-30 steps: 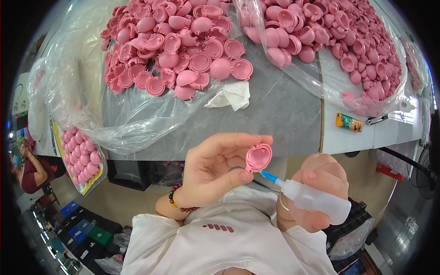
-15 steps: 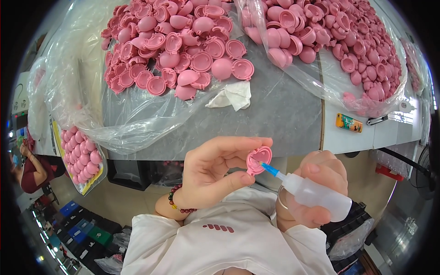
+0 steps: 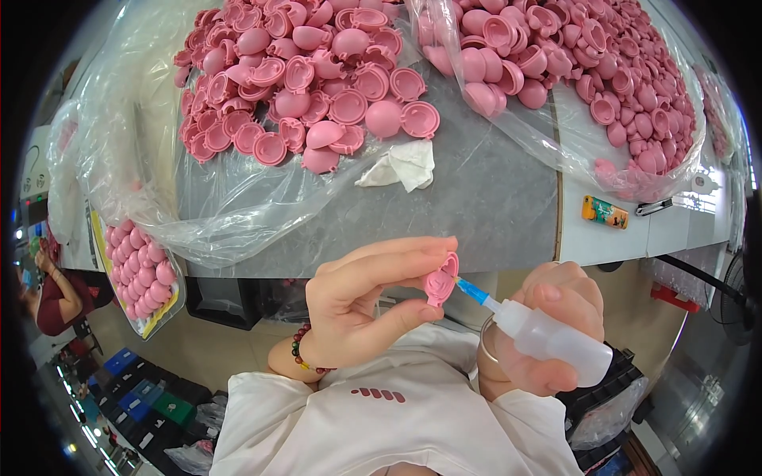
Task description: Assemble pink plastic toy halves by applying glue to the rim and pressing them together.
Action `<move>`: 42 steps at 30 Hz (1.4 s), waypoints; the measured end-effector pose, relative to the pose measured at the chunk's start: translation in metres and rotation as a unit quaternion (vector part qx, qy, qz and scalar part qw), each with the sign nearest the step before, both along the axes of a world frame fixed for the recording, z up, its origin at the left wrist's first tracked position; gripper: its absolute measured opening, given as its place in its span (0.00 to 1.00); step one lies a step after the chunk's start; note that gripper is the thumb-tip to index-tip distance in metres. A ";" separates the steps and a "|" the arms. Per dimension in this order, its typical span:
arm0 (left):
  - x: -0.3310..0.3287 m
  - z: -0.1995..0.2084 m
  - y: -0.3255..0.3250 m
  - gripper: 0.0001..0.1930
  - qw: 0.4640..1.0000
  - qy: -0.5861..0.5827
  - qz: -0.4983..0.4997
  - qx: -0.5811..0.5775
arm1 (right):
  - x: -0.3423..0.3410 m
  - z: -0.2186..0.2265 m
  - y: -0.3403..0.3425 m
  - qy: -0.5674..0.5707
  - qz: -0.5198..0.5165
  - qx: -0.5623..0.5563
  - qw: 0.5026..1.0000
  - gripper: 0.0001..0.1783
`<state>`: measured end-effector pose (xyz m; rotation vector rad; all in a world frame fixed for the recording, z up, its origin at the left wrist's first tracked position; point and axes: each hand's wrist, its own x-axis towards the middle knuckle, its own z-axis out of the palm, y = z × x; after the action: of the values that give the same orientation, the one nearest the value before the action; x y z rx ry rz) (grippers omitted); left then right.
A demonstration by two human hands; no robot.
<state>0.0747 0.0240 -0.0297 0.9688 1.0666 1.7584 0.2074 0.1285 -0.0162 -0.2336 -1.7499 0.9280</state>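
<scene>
1. Before us spreads the grey worktop (image 3: pixel 492 214).
2. Across its far side we have a left heap (image 3: pixel 294 103) and a right heap (image 3: pixel 635 87) of pink shells, amid clear plastic.
3. Our left grip (image 3: pixel 349 293) pinches one shell between thumb and fingers; our right grip (image 3: pixel 571 297) is wrapped around a bottle.
4. That translucent squeeze bottle (image 3: pixel 556 341) slants up leftward.
5. The held shell (image 3: pixel 438 283) is by the worktop's near edge.
6. Its rim meets the blue nozzle (image 3: pixel 473 292); we cannot tell whether they touch.
</scene>
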 end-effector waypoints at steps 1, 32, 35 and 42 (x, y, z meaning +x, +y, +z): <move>-0.002 0.000 0.000 0.22 0.999 0.049 0.006 0.003 | 0.000 -0.001 0.000 0.000 0.000 0.000 1.000 0.37; 0.004 -0.007 0.004 0.25 0.943 -0.318 -0.099 -0.013 | 0.042 0.032 0.106 -0.544 -0.245 0.129 0.792 0.15; 0.003 -0.005 0.000 0.25 0.944 -0.316 -0.087 -0.030 | 0.024 0.028 0.092 -0.377 -0.297 0.148 0.864 0.16; 0.002 -0.019 0.001 0.20 0.889 -0.420 -0.170 0.060 | 0.010 0.013 0.037 -0.445 -0.075 0.091 0.888 0.20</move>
<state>0.0763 0.0245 -0.0486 0.3328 0.2139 1.6836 0.2173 0.1655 -0.0027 -0.7486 -2.5942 0.5490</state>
